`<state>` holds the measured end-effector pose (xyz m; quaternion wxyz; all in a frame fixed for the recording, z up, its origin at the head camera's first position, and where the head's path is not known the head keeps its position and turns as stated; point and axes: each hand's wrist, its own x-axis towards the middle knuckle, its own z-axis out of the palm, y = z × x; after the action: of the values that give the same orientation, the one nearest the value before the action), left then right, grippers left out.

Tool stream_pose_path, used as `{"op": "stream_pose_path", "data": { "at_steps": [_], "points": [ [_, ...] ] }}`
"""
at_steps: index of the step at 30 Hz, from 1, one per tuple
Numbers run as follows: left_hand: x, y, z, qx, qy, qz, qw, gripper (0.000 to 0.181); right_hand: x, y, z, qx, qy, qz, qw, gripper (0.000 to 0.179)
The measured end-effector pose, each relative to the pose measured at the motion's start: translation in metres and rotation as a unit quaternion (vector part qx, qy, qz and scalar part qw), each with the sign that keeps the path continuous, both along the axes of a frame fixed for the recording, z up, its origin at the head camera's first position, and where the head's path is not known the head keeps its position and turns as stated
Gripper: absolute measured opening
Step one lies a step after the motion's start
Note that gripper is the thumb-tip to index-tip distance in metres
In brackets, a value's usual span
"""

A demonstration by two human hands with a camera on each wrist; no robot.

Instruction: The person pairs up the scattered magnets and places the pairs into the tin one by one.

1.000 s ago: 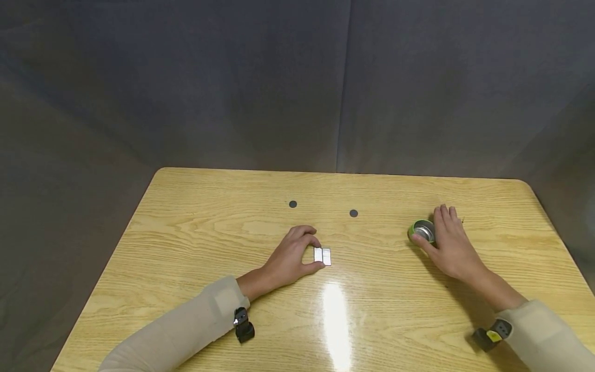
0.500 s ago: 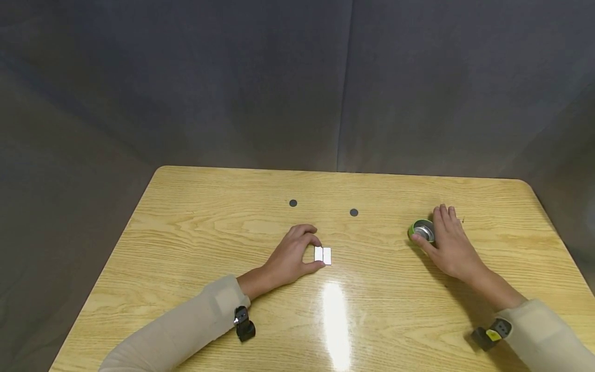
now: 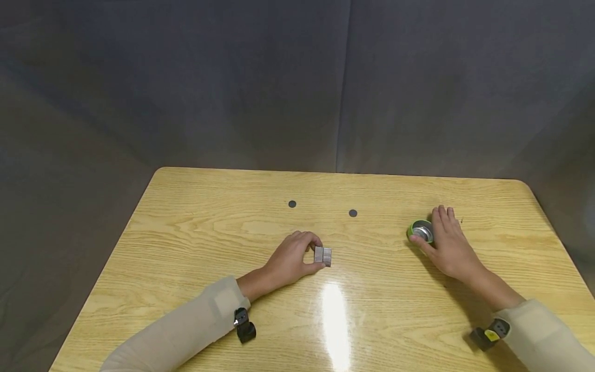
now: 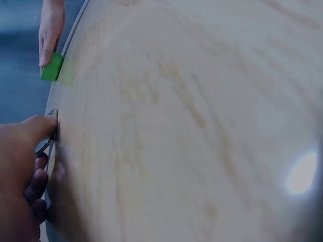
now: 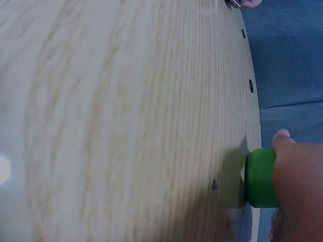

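Between the thumb and index finger of my left hand [image 3: 289, 259] is a small silver metal piece [image 3: 323, 256] made of two rectangular panels side by side, with a dark line between them. It is held close over the table, and only a glint of its metal edge [image 4: 43, 146] shows in the left wrist view. My right hand [image 3: 450, 253] holds a short green tin [image 3: 422, 232], with the thumb along the near side and the other fingers stretched past its right side. The tin stands upright, its open top showing a shiny silver inside.
Two flat dark discs [image 3: 292, 204] lie on the wooden table [image 3: 209, 206] beyond the left hand. A bright light reflection [image 3: 337, 325] falls on the near middle. Dark grey cloth [image 3: 260, 88] hangs behind the table's far edge. Each sleeve carries a black wrist device.
The metal piece has turned from bright white to grey, tilting slightly between the left fingertips. The left hand's other fingers have drawn in. The right hand and tin stay in place.
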<state>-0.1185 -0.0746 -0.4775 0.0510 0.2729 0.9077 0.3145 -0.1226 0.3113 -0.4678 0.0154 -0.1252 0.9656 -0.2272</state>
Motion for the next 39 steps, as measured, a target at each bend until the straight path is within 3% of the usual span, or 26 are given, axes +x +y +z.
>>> {"op": "stream_pose_path", "data": {
  "at_steps": [6, 16, 26, 39],
  "points": [
    [0.0, -0.001, 0.0, 0.02, -0.027, 0.009, 0.9994, 0.037, 0.001, -0.001, 0.0, -0.003, 0.0, 0.001, 1.0, 0.088],
    [-0.001, -0.003, 0.006, 0.116, -0.079, 0.035, 0.9895, 0.02, 0.001, -0.002, 0.001, -0.001, 0.005, 0.002, 1.0, 0.086],
    [-0.003, -0.002, 0.009, 0.128, -0.119, 0.077, 0.9816, 0.012, 0.003, -0.003, 0.001, -0.008, 0.013, -0.001, 0.9999, 0.078],
    [-0.005, -0.001, 0.015, 0.159, -0.148, 0.083, 0.9726, 0.012, 0.003, -0.003, 0.002, -0.008, 0.001, 0.0, 1.0, 0.084]
  ]
}}
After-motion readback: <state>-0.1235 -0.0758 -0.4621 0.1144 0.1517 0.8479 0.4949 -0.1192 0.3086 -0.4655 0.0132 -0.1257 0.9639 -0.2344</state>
